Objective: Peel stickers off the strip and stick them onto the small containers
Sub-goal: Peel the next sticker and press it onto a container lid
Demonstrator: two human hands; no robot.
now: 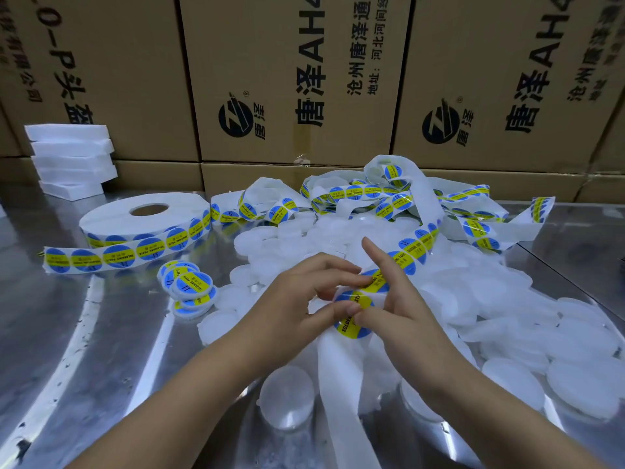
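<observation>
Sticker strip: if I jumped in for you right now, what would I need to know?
Hands: left hand and right hand both pinch the sticker strip at one blue-and-yellow sticker; the right forefinger sticks out straight. I cannot tell whether a container sits under that sticker.
Done: a few stickered containers lie stacked to the left.
Left: a big heap of plain white containers behind and right of the hands. Plenty of stickers remain on the roll and the loose strip on the metal table.
</observation>
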